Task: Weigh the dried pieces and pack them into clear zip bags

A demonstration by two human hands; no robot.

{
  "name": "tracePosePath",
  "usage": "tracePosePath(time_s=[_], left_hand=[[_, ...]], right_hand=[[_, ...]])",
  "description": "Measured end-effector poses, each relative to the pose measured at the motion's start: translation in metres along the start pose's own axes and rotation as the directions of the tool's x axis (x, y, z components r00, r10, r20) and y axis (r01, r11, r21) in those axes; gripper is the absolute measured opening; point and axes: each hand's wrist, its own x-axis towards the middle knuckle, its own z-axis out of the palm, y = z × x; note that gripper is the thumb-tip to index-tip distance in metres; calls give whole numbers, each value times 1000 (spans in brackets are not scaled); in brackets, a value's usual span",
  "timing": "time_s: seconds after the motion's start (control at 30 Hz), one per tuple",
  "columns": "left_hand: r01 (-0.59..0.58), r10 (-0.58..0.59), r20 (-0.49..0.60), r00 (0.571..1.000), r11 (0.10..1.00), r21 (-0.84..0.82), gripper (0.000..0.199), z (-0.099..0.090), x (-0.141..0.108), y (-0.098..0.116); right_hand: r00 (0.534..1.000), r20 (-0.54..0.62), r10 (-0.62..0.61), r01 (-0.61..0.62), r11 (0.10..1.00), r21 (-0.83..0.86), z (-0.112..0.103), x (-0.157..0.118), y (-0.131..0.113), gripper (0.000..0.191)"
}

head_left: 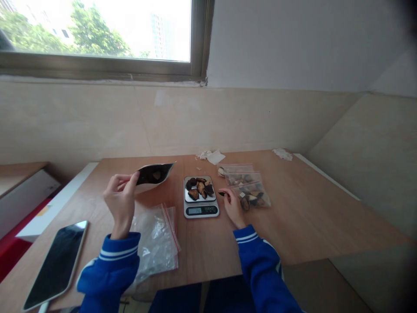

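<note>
Table [312,230]: wooden, below window [130,67].
Left hand [122,193]: pinches pouch [165,172].
Pouch: left of scale [201,210]; mouth's long axis sideways, opening toward person.
Scale: holds dark pieces [200,188].
Right hand [233,206]: pinches slice [222,193], axis sideways, tip left.
Zip bags [257,195]: beside right hand.

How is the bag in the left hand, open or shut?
Open: the mouth of the bag in the left hand gapes, showing its dark inside.
</note>
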Motion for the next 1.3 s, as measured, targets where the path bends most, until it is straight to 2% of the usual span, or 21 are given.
tracePosePath(time_s=[0.1,0.37,0.57,0.87,1.1,1.2,1.27,1.3], left_hand=[[38,-38,3,999,998,-40,33,4,13,2],[26,-26,1,1000,1000,3,31,1,50,-4],[17,-17,-53,998,1000,-3,33,-2,59,-6],[3,-3,-53,999,1000,5,32,-4,47,-9],[-22,21,-59,998,1000,-14,29,-5,45,-26],[-43,41,-160,986,999,-7,38,-5,28,-29],[-32,53,-271,961,996,83,51,-3,3,-29],[-16,46,-235,971,991,129,47,-2,-12,-29]], right_hand=[[999,32,-8,10,998,-68,-4,-8,5,29],[999,-39,18,-26,976,-217,-5,-8,19,29],[999,-33,17,-27,948,-318,-4,-9,21,32],[999,-35,21,-31,943,-332,-3,-10,19,30],[999,-42,-2,-12,940,-342,-1,-10,21,24],[999,-54,0,-19,937,-348,0,-10,23,24],[998,-60,-3,-19,935,-355,0,-9,23,24],[998,-59,-5,-17,933,-360,0,-9,24,24]])
